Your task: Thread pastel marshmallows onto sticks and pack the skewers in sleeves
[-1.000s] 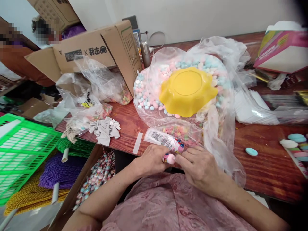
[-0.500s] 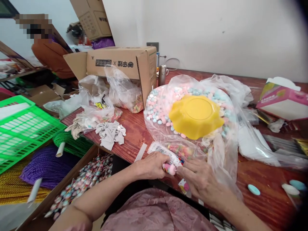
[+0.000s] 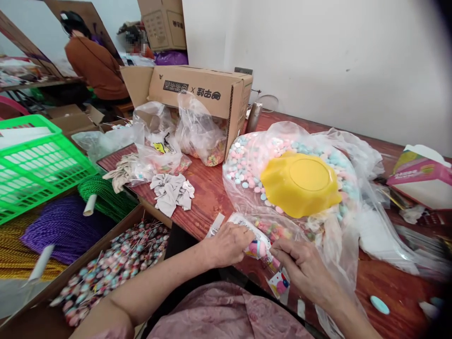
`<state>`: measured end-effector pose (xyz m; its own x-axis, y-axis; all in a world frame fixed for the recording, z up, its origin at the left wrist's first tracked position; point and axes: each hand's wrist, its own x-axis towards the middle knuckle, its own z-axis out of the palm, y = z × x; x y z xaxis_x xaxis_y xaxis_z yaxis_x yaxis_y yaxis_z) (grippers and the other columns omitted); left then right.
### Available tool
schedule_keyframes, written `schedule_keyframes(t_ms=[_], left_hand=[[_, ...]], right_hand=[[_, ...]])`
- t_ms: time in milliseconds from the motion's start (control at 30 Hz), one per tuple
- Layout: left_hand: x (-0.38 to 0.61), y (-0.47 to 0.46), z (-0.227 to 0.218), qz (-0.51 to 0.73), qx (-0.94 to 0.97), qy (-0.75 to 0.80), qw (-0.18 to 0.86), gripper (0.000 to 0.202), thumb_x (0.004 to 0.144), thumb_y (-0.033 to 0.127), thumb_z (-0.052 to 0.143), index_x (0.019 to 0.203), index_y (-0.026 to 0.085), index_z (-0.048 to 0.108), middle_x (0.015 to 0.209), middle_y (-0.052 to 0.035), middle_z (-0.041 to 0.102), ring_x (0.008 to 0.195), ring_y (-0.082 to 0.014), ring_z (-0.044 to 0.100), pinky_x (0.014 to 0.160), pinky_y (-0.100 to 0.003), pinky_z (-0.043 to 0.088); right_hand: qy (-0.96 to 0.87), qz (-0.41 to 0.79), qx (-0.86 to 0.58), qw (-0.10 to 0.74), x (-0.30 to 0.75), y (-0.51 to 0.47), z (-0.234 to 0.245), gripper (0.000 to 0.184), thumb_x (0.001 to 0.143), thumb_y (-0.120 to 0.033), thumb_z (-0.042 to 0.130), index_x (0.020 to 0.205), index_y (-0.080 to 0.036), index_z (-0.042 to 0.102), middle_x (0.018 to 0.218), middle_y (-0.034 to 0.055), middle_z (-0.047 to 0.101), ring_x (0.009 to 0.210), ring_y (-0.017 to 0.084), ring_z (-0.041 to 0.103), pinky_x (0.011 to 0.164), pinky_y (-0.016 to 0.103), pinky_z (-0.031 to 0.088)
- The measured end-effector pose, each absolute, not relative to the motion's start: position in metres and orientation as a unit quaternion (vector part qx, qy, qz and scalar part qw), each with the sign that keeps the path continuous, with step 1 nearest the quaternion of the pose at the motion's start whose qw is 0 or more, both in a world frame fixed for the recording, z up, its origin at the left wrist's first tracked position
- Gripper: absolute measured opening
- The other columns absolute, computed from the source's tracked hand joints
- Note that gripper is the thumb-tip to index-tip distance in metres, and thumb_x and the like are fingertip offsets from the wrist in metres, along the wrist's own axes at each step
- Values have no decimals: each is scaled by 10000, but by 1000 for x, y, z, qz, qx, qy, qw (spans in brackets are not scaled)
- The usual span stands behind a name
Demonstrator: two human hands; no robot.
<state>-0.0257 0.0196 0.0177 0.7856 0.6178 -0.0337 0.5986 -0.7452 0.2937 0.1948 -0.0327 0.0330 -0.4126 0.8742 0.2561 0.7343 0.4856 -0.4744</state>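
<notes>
Red-brown table (image 3: 208, 188), yellow dish (image 3: 300, 181) over candies (image 3: 247, 162), left grip (image 3: 226, 245) clamping pink candy (image 3: 262, 248), right grip (image 3: 302, 261) seemingly pinched

Off to the left I see a green plastic basket (image 3: 67, 159), with bundles of purple cords (image 3: 61, 226) and green cords (image 3: 106, 197) near it. On the counter (image 3: 208, 186), a cardboard box (image 3: 196, 94) stands beside a metal flask (image 3: 254, 117). Grey cloth scraps (image 3: 171, 193) lie crumpled in front. Farther back I make out a person (image 3: 93, 68) in a rust-coloured top, back toward my camera.
</notes>
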Motion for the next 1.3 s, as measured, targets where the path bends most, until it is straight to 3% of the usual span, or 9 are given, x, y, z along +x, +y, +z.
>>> schedule_keyframes(t_ms=[133, 333, 567, 667, 800, 933, 1033, 1167, 1300], left_hand=[[-30, 21, 16, 63, 909, 344, 226, 58, 810, 221, 597, 853, 184, 588, 846, -34, 691, 769, -194, 633, 598, -291, 360], [-30, 18, 14, 86, 898, 335, 271, 75, 808, 248, 614, 786, 189, 574, 766, -23, 660, 708, -184, 610, 580, -288, 324], [-37, 20, 21, 83, 874, 344, 333, 264, 790, 406, 726, 914, 198, 619, 784, 1, 647, 734, -185, 607, 597, -261, 327], [-39, 22, 23, 78, 857, 332, 385, 298, 751, 440, 774, 859, 198, 636, 722, 27, 611, 686, -158, 583, 585, -245, 320], [-32, 22, 24, 78, 838, 332, 426, 242, 751, 387, 761, 752, 183, 629, 634, 43, 549, 618, -129, 528, 562, -236, 304], [-21, 18, 26, 79, 849, 376, 364, 103, 761, 246, 681, 722, 171, 622, 641, 17, 565, 611, -136, 495, 573, -258, 294], [-21, 17, 30, 82, 845, 383, 364, 148, 743, 286, 722, 766, 166, 639, 669, 12, 580, 627, -141, 499, 594, -258, 317], [-33, 28, 37, 104, 810, 303, 491, 411, 669, 467, 827, 918, 183, 664, 746, 34, 590, 706, -139, 528, 625, -228, 373], [-35, 35, 34, 17, 716, 201, 668, 462, 602, 489, 875, 850, 178, 640, 723, 54, 553, 666, -102, 483, 588, -203, 387]], right_hand=[[-862, 4, -430, 268, 181, -41, 34, 189, 958, -108, 455, 845, -194, 580, 657, -4, 592, 603, 139, 547, 597, 283, 319], [-869, -111, -401, 269, 154, -48, 29, 225, 906, -44, 437, 771, -194, 538, 614, 3, 535, 571, 151, 460, 598, 309, 266], [-898, -83, -361, 237, 174, -24, 47, 236, 904, -48, 444, 829, -184, 620, 683, 23, 581, 679, 173, 536, 682, 320, 359], [-912, -58, -330, 236, 183, -18, 59, 247, 914, -43, 460, 903, -192, 656, 693, 27, 597, 787, 200, 572, 748, 343, 393], [-910, -57, -314, 266, 174, -23, 57, 222, 914, -62, 461, 861, -188, 636, 671, 25, 587, 763, 202, 534, 782, 373, 396], [-883, -96, -366, 277, 160, -34, 43, 209, 859, -55, 462, 719, -179, 555, 614, 25, 529, 661, 182, 454, 697, 356, 357], [-875, -95, -373, 293, 162, -36, 38, 190, 859, -58, 466, 756, -175, 574, 618, 22, 533, 660, 178, 448, 720, 357, 364], [-888, -86, -349, 287, 185, -35, 46, 167, 884, -78, 496, 913, -179, 625, 707, 25, 617, 743, 189, 513, 765, 374, 376], [-902, -91, -309, 289, 200, -41, 57, 171, 944, -131, 501, 1029, -203, 631, 801, 14, 692, 797, 184, 568, 898, 462, 390]])
